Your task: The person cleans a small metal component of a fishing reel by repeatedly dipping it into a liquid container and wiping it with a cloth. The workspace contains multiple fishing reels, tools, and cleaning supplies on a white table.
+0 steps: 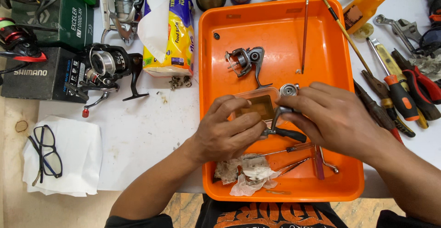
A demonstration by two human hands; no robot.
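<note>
A white counter (pixel 151 136), scuffed and speckled with dark crumbs, fills most of the view under bright, even light, while a strip of brown wood-grain floor (pixel 183 209) shows past its near edge.

Both forearms reach in from bottom edge, converging toward centre. Left hand (pixel 227 131) palm-down, fingers curled inward, thumb tucked toward right. Right hand (pixel 333 118) palm-down, fingers bent, fingertips meeting left hand's. Wrists bare, sleeves short.
</note>
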